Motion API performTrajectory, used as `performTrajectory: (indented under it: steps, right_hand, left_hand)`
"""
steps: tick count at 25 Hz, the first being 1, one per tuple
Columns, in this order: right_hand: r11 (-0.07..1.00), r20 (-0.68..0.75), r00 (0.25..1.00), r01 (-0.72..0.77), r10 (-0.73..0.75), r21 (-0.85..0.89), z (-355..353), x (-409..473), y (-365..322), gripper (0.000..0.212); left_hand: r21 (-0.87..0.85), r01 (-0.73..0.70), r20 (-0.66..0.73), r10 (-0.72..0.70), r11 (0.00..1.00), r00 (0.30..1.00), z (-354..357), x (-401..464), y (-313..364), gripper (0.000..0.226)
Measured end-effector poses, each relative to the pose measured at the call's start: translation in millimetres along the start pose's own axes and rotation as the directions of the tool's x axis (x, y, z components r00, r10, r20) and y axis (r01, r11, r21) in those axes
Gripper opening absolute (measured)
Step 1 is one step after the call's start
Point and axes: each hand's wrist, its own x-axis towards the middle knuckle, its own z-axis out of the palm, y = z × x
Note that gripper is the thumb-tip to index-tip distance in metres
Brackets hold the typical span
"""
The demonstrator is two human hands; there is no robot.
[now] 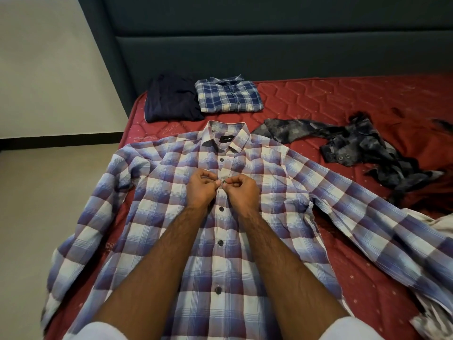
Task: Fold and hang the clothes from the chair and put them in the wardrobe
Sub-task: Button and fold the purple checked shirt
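The purple-and-white checked shirt (186, 231) lay front-up on the red quilted mattress (343, 99), collar toward the headboard and both sleeves thrown wide, a layout that kept the front panels flat and the button placket running straight up the middle within easy reach. Both hands met on that placket just below the upper chest: the left hand (201, 186) had its fingers curled and pinching the cloth on its side of the placket, and the right hand (241, 190) pinched the facing edge, thumb and forefinger closed on what looked like a small dark button (223, 183) between them. The buttons below appeared fastened and the one above near the collar (222, 160) too, so this was probably the last gap, closed so the fronts would not slide apart once the shirt was folded. Beyond the collar, at the head of the bed, a folded blue plaid shirt (229, 97) and a folded dark navy garment (171, 99) sat side by side, touching, set out of the working area as finished pieces. To the right a dark patterned garment (362, 146) lay crumpled and unfolded, apparently waiting its turn. The chair and the wardrobe were not in view.
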Motion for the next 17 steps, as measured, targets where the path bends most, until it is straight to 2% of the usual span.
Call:
performTrajectory:
  steps: [3, 6, 10, 12, 14, 15, 17]
  right_hand:
    - [0.999, 0.013, 1.000, -0.001, 0.002, -0.048, 1, 1, 0, 0.010]
    - [0.994, 0.021, 1.000, 0.019, -0.017, -0.109, 4, 2, -1, 0.012]
    - [0.986, 0.016, 1.000, -0.020, 0.023, -0.168, 1, 7, -5, 0.004]
    - [0.979, 0.060, 0.998, 0.005, 0.007, -0.205, -3, 14, -10, 0.002]
    - [0.972, 0.062, 0.996, 0.082, -0.070, -0.220, -8, 30, -24, 0.002]
    - [0.960, 0.042, 0.992, 0.126, -0.119, -0.250, -11, 39, -36, 0.004]
    - [0.927, 0.039, 0.983, 0.180, -0.177, -0.330, -13, 61, -56, 0.015]
  left_hand:
    - [-0.005, 0.042, 0.016, -0.042, 0.999, 0.999, 0, -2, 2, 0.023]
    - [0.159, -0.029, 0.064, 0.019, 0.987, 0.998, -3, -1, 5, 0.023]
    - [0.481, -0.213, 0.193, 0.135, 0.850, 0.972, -7, 8, 15, 0.028]
    - [0.560, -0.268, 0.232, 0.162, 0.784, 0.959, -8, 9, 17, 0.027]
    - [0.641, -0.339, 0.267, 0.215, 0.689, 0.939, -8, 12, 21, 0.028]
    - [0.665, -0.371, 0.289, 0.235, 0.649, 0.928, -9, 16, 25, 0.033]
    - [0.654, -0.408, 0.333, 0.242, 0.637, 0.911, -7, 27, 35, 0.048]
